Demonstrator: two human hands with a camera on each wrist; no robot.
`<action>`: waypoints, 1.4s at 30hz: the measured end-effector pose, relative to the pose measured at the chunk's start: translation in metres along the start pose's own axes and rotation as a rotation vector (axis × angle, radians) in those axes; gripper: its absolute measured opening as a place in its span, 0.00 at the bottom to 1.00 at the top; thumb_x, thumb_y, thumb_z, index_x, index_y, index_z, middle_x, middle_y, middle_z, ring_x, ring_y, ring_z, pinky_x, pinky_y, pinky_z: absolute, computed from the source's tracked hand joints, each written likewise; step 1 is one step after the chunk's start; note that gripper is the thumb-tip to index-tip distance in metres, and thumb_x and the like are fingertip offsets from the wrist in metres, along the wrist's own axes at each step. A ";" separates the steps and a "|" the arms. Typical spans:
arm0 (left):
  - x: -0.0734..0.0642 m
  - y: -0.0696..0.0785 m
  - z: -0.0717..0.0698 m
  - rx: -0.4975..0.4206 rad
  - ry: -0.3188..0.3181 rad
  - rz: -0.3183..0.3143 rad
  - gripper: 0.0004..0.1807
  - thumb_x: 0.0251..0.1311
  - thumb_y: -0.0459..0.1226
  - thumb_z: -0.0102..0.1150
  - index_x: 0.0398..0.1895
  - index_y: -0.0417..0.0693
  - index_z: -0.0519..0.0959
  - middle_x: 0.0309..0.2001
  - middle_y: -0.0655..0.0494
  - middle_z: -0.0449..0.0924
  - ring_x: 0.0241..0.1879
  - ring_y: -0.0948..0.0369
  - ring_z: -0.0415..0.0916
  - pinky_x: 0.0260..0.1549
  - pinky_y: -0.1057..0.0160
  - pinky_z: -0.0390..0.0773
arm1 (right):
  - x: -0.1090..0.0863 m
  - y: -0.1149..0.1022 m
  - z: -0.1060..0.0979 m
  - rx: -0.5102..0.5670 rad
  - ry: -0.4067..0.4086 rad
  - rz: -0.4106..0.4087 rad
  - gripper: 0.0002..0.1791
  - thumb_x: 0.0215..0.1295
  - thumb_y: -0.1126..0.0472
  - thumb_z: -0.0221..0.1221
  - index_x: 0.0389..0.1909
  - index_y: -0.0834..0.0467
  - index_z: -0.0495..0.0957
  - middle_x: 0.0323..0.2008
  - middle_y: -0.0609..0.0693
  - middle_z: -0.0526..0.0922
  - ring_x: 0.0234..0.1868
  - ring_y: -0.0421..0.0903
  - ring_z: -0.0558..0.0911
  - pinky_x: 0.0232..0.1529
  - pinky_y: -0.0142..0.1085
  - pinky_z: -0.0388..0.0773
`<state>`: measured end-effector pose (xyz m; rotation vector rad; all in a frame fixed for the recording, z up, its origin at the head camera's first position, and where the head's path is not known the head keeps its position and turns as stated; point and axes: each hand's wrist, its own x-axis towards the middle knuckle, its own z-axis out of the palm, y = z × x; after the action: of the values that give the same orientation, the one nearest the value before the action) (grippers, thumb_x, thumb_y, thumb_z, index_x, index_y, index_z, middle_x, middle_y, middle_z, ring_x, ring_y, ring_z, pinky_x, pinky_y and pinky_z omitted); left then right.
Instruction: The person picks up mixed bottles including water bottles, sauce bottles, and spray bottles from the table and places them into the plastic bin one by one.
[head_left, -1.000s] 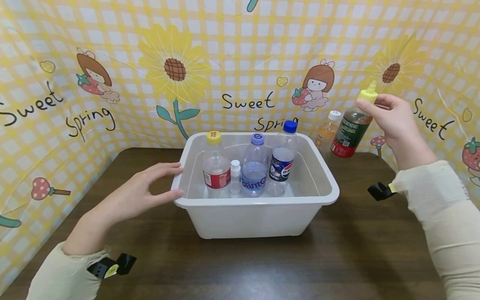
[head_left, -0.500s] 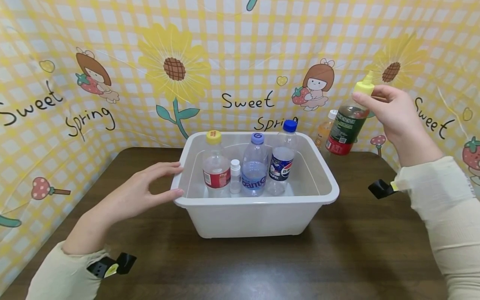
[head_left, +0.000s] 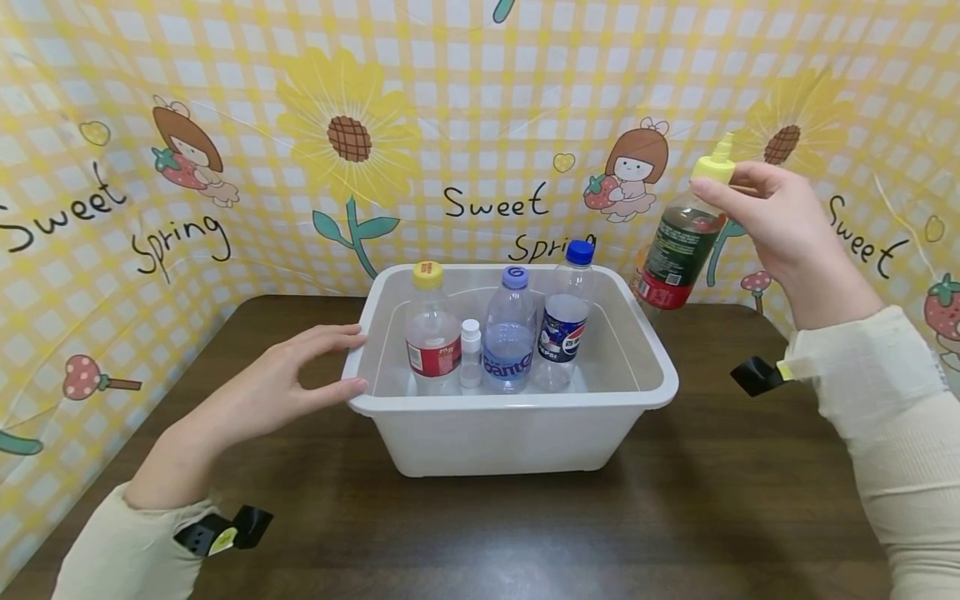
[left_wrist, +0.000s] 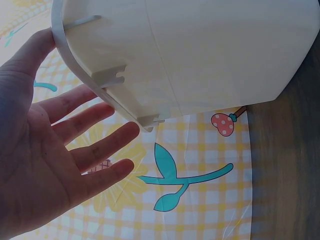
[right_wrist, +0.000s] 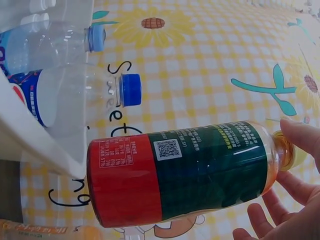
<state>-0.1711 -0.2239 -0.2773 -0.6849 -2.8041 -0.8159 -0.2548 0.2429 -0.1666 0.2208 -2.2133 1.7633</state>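
Observation:
My right hand [head_left: 787,221] pinches a squeeze bottle [head_left: 677,254] by its yellow nozzle cap [head_left: 712,169]. The bottle tilts, its base toward the bin, above the table at the bin's right rear corner. Its green and red label [right_wrist: 200,172] fills the middle of the right wrist view. On the left, my left hand [head_left: 273,387] touches the rim of a white plastic bin [head_left: 510,437] with straight fingers. Standing inside are a yellow-capped bottle [head_left: 433,354], a small white-capped bottle [head_left: 470,357], a lilac-capped bottle [head_left: 510,342] and a blue-capped Pepsi bottle [head_left: 562,329].
An orange drink bottle [head_left: 642,267] stands behind the bin's right rear corner, mostly hidden by the squeeze bottle. The dark wooden table [head_left: 480,533] spreads around the bin. Yellow checked cloth [head_left: 480,100] forms walls at the back and sides.
My right hand has carried the squeeze bottle left and slightly up toward the bin, and the bottle now covers more of the orange drink bottle. The left hand stays at the rim.

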 end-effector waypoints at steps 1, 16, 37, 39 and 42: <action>0.000 0.000 0.000 0.001 0.000 0.001 0.31 0.57 0.51 0.60 0.63 0.49 0.69 0.65 0.50 0.67 0.65 0.50 0.64 0.57 0.43 0.68 | 0.000 -0.001 0.001 -0.009 -0.007 -0.001 0.09 0.55 0.54 0.66 0.38 0.48 0.80 0.38 0.37 0.78 0.44 0.35 0.71 0.41 0.25 0.64; -0.001 0.000 0.001 -0.006 0.005 0.006 0.32 0.57 0.51 0.61 0.62 0.48 0.69 0.64 0.49 0.68 0.64 0.49 0.64 0.57 0.43 0.68 | -0.006 -0.012 0.012 -0.011 -0.133 -0.071 0.06 0.59 0.58 0.63 0.37 0.50 0.81 0.34 0.38 0.78 0.37 0.38 0.71 0.39 0.28 0.64; -0.001 0.000 0.000 -0.012 0.005 0.005 0.32 0.57 0.50 0.61 0.62 0.48 0.69 0.65 0.50 0.67 0.64 0.49 0.64 0.58 0.42 0.67 | -0.005 -0.024 0.034 -0.231 -0.355 -0.012 0.14 0.63 0.51 0.58 0.46 0.51 0.75 0.38 0.39 0.78 0.45 0.40 0.71 0.50 0.35 0.62; -0.001 0.000 0.000 -0.014 0.003 0.002 0.32 0.57 0.51 0.61 0.63 0.48 0.69 0.65 0.50 0.67 0.65 0.49 0.64 0.58 0.42 0.67 | -0.004 -0.025 0.036 -0.235 -0.388 -0.016 0.16 0.64 0.51 0.58 0.49 0.52 0.73 0.39 0.39 0.77 0.45 0.40 0.71 0.50 0.33 0.65; -0.001 0.001 0.000 -0.014 0.002 -0.002 0.32 0.57 0.51 0.61 0.63 0.48 0.69 0.65 0.50 0.67 0.65 0.49 0.64 0.58 0.42 0.66 | -0.002 -0.025 0.040 -0.225 -0.434 -0.024 0.16 0.64 0.53 0.57 0.51 0.53 0.72 0.39 0.40 0.78 0.44 0.40 0.73 0.47 0.30 0.69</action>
<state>-0.1704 -0.2236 -0.2774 -0.6834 -2.8006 -0.8375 -0.2512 0.1982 -0.1521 0.6269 -2.6687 1.5478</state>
